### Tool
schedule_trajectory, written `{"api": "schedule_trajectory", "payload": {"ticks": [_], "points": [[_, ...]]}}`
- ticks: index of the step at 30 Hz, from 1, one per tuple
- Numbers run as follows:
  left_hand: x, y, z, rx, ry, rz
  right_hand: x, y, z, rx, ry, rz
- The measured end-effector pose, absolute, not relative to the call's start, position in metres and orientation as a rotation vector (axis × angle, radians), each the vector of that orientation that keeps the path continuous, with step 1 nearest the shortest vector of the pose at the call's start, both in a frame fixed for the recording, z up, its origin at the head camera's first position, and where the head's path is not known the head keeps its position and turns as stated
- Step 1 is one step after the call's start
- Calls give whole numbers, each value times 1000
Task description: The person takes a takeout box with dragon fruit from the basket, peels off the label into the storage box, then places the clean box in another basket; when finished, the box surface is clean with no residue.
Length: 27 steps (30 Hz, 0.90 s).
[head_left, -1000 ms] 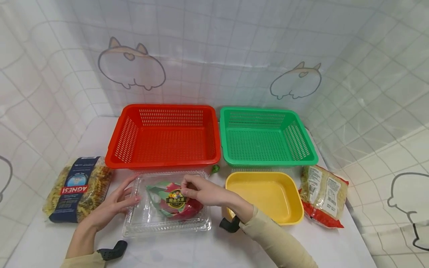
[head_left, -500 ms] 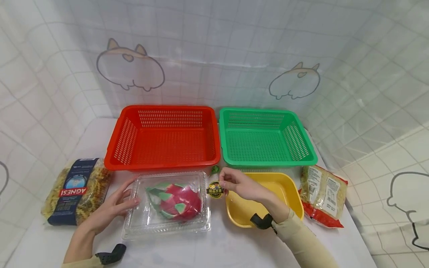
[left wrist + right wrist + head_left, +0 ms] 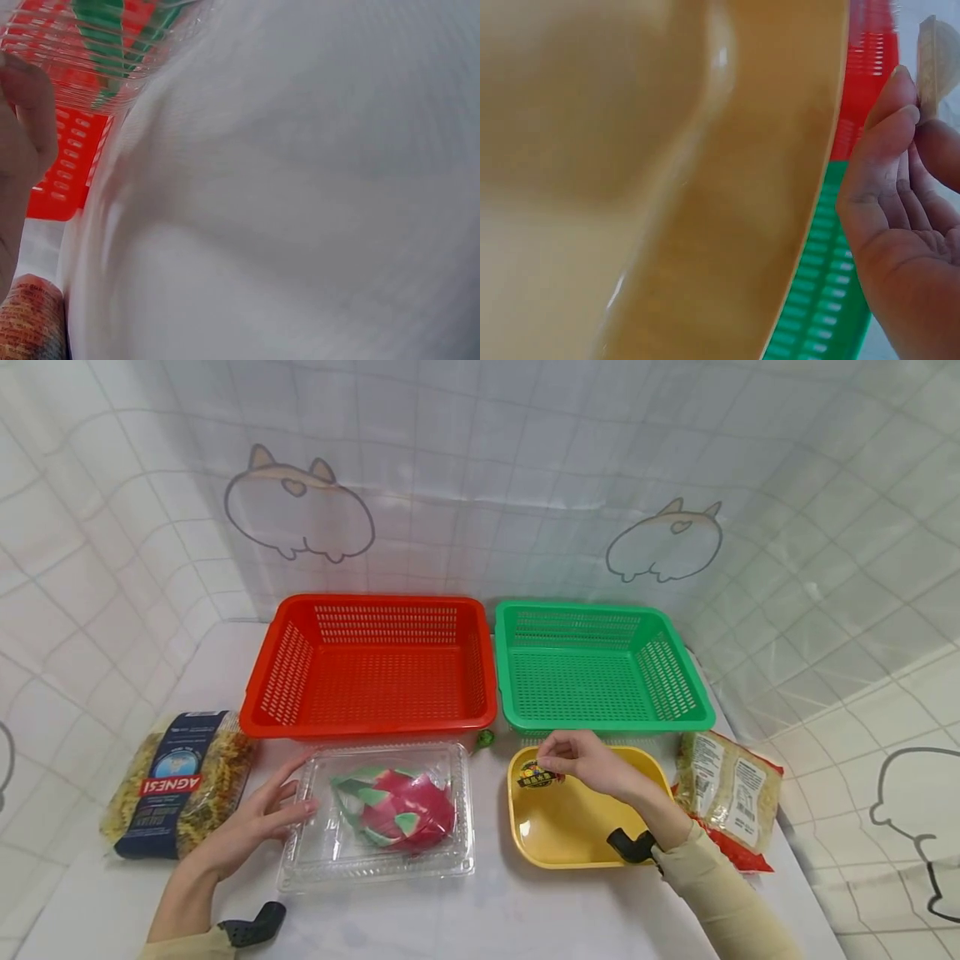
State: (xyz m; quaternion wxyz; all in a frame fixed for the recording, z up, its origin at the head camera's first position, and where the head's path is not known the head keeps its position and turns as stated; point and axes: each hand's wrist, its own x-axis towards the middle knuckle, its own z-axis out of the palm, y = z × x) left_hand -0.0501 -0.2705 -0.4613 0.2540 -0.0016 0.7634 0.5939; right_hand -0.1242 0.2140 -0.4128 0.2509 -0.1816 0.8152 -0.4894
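Note:
A dragon fruit [image 3: 412,814], pink with green scales, lies inside a clear plastic box [image 3: 318,860] on the table. My left hand [image 3: 251,822] rests at the box's left edge, thumb over the rim and the other fingers stretched along the side. Between thumb and forefinger, my right hand [image 3: 596,766] pinches a round black and yellow fruit sticker [image 3: 534,775]. That hand is over the yellow basin [image 3: 577,831], near its back left part. In the right wrist view the pale back of the sticker [image 3: 928,71] shows at the fingertips.
A red basket [image 3: 375,727] and a green basket [image 3: 607,724] stand at the back. Pasta in a bag [image 3: 176,785] lies at left, a bag of pale grains [image 3: 731,793] at right. A small green object [image 3: 485,738] sits by the red basket's front corner.
The sticker has come off the box with my right hand, which has carried it rightward over the yellow basin. My left hand has stayed at the box.

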Motion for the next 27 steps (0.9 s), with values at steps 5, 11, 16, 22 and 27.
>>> {"api": "schedule_trajectory", "payload": {"ticks": [5,11,16,22,27], "points": [[-52,-269,-460,-9,2065,1602,-126,222,-416,-499,2201,-1295],[-53,-270,-460,4,2064,1612,-127,225,-422,-637,2175,-1182],[-53,-271,-460,19,2062,1611,-128,224,-429,-720,2226,-1012],[-51,-271,-456,46,2054,1596,-131,221,-438,-797,2275,-921],[-50,-272,-454,33,2053,1579,-131,218,-443,-837,2314,-889]]}}
